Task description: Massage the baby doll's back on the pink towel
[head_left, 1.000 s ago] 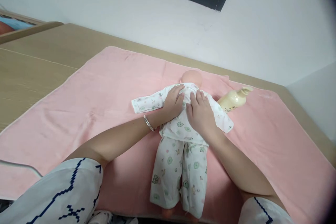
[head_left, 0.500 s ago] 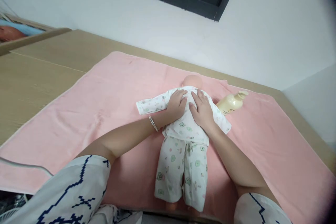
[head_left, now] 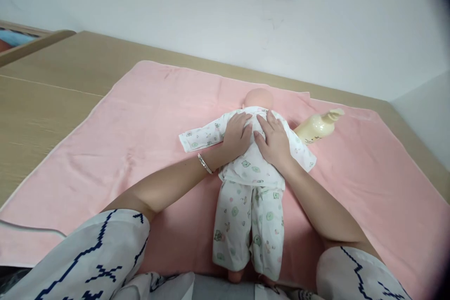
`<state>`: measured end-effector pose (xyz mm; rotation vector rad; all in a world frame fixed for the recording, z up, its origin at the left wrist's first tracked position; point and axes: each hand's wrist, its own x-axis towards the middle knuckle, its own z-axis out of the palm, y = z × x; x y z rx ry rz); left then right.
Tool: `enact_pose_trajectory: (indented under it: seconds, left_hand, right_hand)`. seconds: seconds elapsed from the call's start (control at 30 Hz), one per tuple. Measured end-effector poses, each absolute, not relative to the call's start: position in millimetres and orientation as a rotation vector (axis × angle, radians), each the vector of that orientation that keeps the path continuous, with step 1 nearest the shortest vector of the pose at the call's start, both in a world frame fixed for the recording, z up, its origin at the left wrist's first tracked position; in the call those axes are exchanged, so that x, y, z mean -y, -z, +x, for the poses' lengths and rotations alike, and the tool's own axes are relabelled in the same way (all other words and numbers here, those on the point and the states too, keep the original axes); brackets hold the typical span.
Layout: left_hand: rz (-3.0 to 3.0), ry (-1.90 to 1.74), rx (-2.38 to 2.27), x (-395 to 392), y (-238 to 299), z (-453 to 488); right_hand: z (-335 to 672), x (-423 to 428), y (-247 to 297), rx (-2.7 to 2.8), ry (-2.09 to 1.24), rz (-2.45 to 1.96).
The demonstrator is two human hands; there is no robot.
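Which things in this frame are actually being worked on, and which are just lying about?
In use: left hand and right hand, both flat on the baby doll in white printed pyjamas; pink towel under it.

Lying about: cream pump bottle on its side; wooden tabletop.

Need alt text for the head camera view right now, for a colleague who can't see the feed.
Both hands lie flat, palms down, on the back of a baby doll in printed white clothes: left hand, right hand. The doll lies face down on a pink towel over a wooden table; a cream pump bottle lies beside its right sleeve.
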<state>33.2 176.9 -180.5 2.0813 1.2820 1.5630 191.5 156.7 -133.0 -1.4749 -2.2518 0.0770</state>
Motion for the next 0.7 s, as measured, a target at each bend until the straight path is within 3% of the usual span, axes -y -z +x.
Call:
enact_pose_trajectory:
  seconds: [0.7]
  left_hand:
    - [2.13, -1.549, -1.275, -174.7, 177.5, 26.8]
  right_hand:
    - [190.3, -162.2, 157.4, 2.171, 0.099, -1.373]
